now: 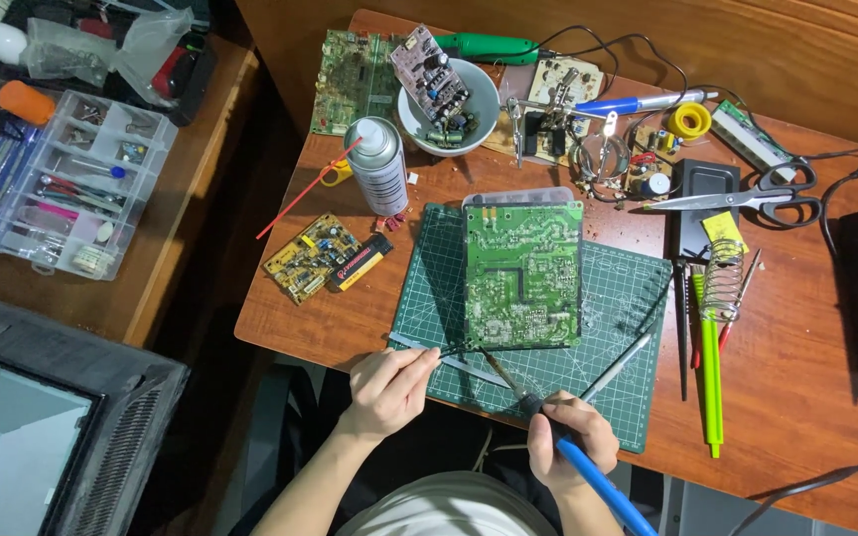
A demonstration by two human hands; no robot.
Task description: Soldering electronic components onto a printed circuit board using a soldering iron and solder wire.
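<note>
Right hand (573,435), soldering iron (548,422), circuit board (523,273)

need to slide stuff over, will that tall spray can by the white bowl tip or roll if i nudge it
Probably tips: the spray can stands upright, tall and narrow. Once down it would likely roll, being round and smooth. The thin red straw sticking out sideways may snag the yellow circuit board nearby, so grip it low.

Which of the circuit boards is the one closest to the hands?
The big green board on the cutting mat, just above both hands. The yellow board lies off the mat to the left, and the others sit far back by the white bowl.
</note>
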